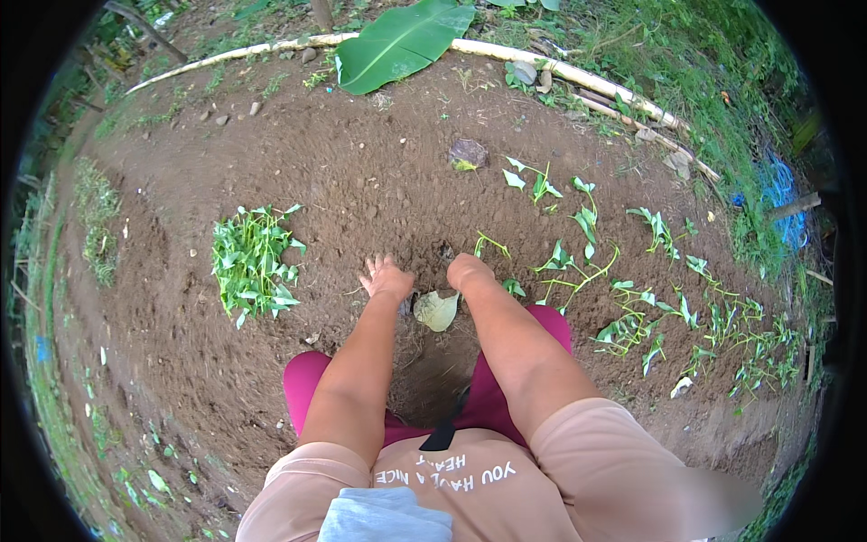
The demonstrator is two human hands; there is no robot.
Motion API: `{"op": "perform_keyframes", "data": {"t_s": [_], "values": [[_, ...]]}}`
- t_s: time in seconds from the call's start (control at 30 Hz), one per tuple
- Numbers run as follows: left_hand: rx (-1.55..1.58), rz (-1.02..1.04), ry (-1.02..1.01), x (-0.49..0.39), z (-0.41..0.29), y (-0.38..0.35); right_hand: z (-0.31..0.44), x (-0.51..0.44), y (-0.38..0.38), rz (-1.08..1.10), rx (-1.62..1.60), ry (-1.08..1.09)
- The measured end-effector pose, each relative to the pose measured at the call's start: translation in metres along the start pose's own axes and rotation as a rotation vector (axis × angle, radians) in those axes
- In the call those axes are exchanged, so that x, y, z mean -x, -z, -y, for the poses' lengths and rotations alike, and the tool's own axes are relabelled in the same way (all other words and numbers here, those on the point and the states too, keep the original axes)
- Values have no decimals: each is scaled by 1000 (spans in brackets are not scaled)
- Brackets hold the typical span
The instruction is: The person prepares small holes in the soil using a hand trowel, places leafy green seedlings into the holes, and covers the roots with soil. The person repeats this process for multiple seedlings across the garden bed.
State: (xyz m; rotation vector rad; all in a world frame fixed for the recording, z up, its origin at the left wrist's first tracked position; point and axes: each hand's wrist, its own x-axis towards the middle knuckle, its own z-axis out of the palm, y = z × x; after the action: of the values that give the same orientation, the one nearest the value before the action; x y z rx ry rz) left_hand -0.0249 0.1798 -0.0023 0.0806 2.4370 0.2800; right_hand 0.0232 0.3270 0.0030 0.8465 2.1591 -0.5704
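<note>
My left hand (387,276) rests palm down on the brown soil (325,196), fingers apart, with nothing in it. My right hand (471,271) is curled low over the ground beside a small dark hole (446,251). Its fingertips are turned away, so whether it grips anything is hidden. Just past that hand a thin green stem (493,242) stands out of the soil. Between my forearms lies a pale dry leaf (435,311). A thick bundle of leafy green vine cuttings (254,261) lies to the left of my left hand.
Leafy cuttings (626,332) are spread over the soil at right. A brown leaf (467,154) lies ahead. Farther off, a banana leaf (403,47) lies across a long pale pole (569,71) bordering the plot. Blue twine (786,200) lies in the grass at far right.
</note>
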Motion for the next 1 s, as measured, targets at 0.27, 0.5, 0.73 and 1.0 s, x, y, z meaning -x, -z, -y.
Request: {"op": "perform_keyframes", "data": {"t_s": [0.27, 0.5, 0.73, 1.0], "values": [[-76, -6, 12, 1, -3, 21, -3, -7, 37, 100, 226, 163], [-72, 33, 2, -5, 17, 7, -1, -24, 35, 116, 280, 194], [-3, 98, -91, -20, 20, -37, 9, -8, 33, 86, 322, 141], [21, 89, -101, -20, 32, -37, 5, 25, 78, -33, 372, 208]]}}
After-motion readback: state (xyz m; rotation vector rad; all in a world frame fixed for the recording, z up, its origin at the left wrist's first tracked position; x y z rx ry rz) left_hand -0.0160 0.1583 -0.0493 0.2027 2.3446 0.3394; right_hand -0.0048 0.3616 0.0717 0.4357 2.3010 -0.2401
